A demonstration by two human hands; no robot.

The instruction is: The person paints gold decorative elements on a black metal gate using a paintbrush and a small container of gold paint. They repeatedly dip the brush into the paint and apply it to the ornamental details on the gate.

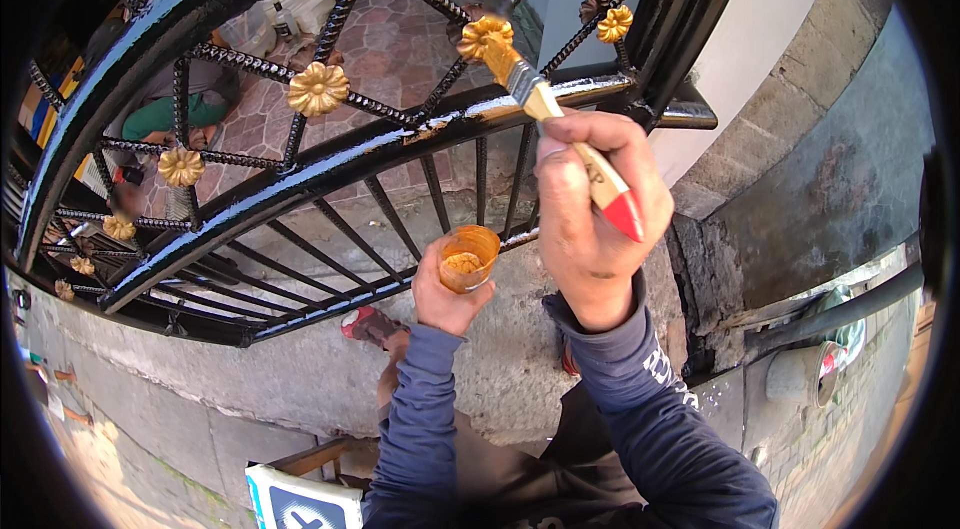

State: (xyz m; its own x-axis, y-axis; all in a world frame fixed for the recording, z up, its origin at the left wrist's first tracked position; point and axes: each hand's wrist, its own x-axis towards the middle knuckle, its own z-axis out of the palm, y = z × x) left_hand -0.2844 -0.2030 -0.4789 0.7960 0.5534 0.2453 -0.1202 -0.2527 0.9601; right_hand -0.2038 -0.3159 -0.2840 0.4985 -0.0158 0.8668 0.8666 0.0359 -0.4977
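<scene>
My right hand [600, 206] grips a flat paintbrush [544, 105] with a wooden, red-tipped handle. Its gold-coated bristles touch a gold flower ornament [480, 35] on a black metal gate [330, 169]. Lower down, my left hand [446, 300] holds a small cup of gold paint [466, 262] upright in front of the gate's thin bars. Other gold flowers sit where twisted bars cross: one at the right [615, 24], one left of the brush [319, 89], another farther left [181, 166], and several smaller ones towards the lower left.
Behind the gate a person in green shorts [176, 116] is low on the stone-patterned floor, near a glass bottle [285, 22] and plastic bags. A concrete block wall [780, 108] stands at the right, with a bucket [802, 375] below. A sign-like box [307, 499] is at the bottom left.
</scene>
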